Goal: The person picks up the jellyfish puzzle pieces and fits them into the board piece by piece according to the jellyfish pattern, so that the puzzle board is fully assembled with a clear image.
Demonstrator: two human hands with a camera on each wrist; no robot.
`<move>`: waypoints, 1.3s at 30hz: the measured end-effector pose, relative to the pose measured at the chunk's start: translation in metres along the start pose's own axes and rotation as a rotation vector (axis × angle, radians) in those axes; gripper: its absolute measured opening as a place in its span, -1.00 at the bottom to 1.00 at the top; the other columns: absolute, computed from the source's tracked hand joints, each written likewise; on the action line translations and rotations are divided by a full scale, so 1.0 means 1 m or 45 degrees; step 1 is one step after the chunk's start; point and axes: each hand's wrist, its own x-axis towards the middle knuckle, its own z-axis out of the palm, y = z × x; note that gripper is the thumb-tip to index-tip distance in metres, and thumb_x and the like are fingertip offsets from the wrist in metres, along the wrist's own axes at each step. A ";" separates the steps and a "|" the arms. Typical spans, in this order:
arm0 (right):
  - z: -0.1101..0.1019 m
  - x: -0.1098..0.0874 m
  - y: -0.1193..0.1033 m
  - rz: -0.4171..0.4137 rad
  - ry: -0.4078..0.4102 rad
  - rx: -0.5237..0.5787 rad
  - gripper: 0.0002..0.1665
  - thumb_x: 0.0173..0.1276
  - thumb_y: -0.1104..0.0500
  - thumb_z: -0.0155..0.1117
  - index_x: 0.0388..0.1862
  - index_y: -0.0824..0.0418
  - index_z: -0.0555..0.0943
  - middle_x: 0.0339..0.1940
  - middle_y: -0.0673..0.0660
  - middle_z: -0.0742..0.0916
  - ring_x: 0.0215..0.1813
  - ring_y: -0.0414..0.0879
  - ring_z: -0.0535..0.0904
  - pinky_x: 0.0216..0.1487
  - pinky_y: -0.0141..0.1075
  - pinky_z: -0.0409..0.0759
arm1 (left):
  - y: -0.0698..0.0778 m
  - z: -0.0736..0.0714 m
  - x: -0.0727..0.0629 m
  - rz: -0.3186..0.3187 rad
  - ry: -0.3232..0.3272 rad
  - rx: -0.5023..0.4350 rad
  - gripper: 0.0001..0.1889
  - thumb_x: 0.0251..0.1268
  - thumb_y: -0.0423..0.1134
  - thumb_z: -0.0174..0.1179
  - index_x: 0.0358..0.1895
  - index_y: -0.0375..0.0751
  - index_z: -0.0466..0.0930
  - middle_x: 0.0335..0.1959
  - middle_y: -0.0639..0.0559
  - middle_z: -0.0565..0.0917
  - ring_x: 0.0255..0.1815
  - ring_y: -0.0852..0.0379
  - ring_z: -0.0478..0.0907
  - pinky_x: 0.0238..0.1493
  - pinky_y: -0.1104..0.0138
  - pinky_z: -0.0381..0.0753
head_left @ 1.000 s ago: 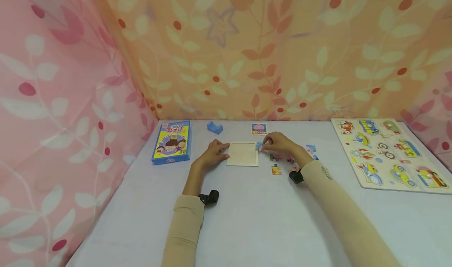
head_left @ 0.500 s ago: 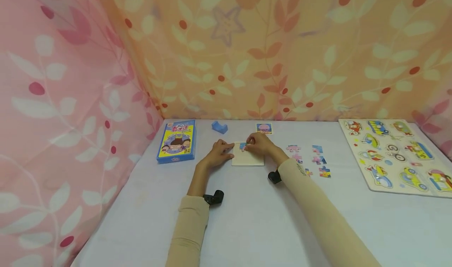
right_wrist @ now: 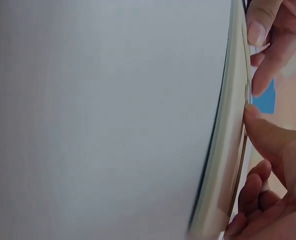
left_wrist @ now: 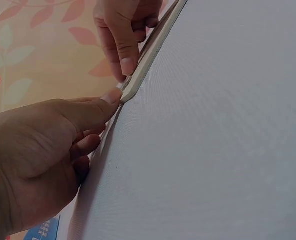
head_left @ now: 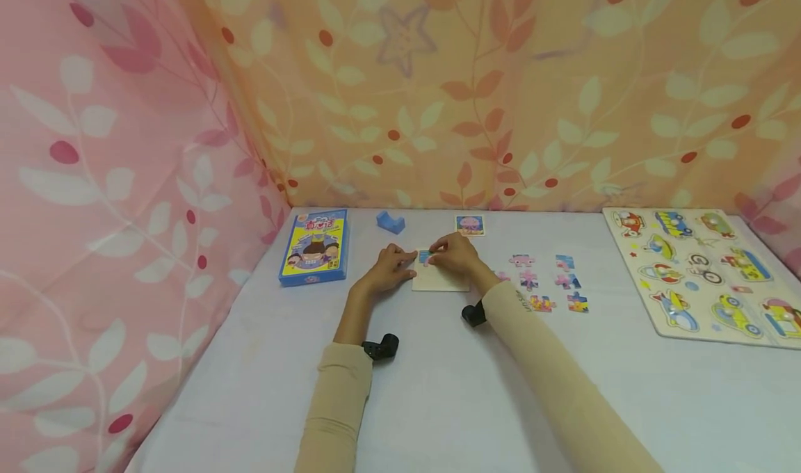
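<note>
Blue puzzle piece (head_left: pixel 424 257) meets tray corner

From my remote post, I see the right hand (head_left: pixel 455 252) pinching it in the upper-left of the pale tray (head_left: pixel 441 282), the left hand (head_left: pixel 391 267) braced, unclenched, against the edge. Seating looks under way; next calls for squaring, then letting go.

Pink characters 真心话 (head_left: pixel 322 225) on a blue and yellow box (head_left: pixel 313 250), right sleeve (head_left: pixel 557 362) lettering too small to read

Orange leaf-print curtain (head_left: pixel 350 97) behind, pink leaf-print cloth (head_left: pixel 144 202) at the sides, pale tabletop (head_left: pixel 432 396)
</note>
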 end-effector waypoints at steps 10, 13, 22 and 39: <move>0.005 0.000 0.002 0.130 0.047 0.073 -0.66 0.07 0.12 0.40 -0.14 0.19 0.70 -0.01 0.17 0.69 0.09 0.05 0.55 0.06 -0.16 0.46 | 0.002 0.001 0.002 -0.043 -0.012 -0.006 -0.46 0.24 -0.18 0.17 0.29 -0.16 0.33 -0.07 -0.13 0.33 -0.02 -0.01 0.21 0.00 0.22 0.30; 0.005 -0.001 0.001 0.134 0.066 0.066 -0.67 0.07 0.12 0.39 -0.16 0.19 0.71 -0.04 0.17 0.70 0.06 0.05 0.56 0.02 -0.16 0.47 | 0.003 0.001 0.002 -0.040 -0.016 -0.004 -0.46 0.24 -0.18 0.16 0.30 -0.17 0.32 -0.07 -0.14 0.32 -0.01 -0.02 0.20 0.00 0.21 0.30; -0.001 -0.002 0.003 0.057 0.091 0.133 -0.65 0.12 0.14 0.36 -0.11 0.25 0.68 -0.10 0.23 0.71 -0.14 -0.05 0.52 -0.22 -0.36 0.39 | 0.006 -0.001 0.000 -0.042 -0.038 0.013 -0.46 0.27 -0.17 0.13 0.31 -0.18 0.30 -0.03 -0.15 0.33 0.03 -0.03 0.22 0.06 0.16 0.31; -0.131 -0.063 0.075 0.109 0.014 -0.181 -0.56 0.10 0.16 0.36 -0.03 0.32 0.62 -0.66 0.02 0.30 -0.55 -0.12 0.16 -0.53 -0.34 0.12 | 0.017 -0.003 -0.003 -0.098 -0.127 0.058 -0.25 0.06 0.01 0.29 0.37 0.05 0.22 0.39 0.02 0.20 0.39 -0.02 0.02 0.35 -0.03 0.13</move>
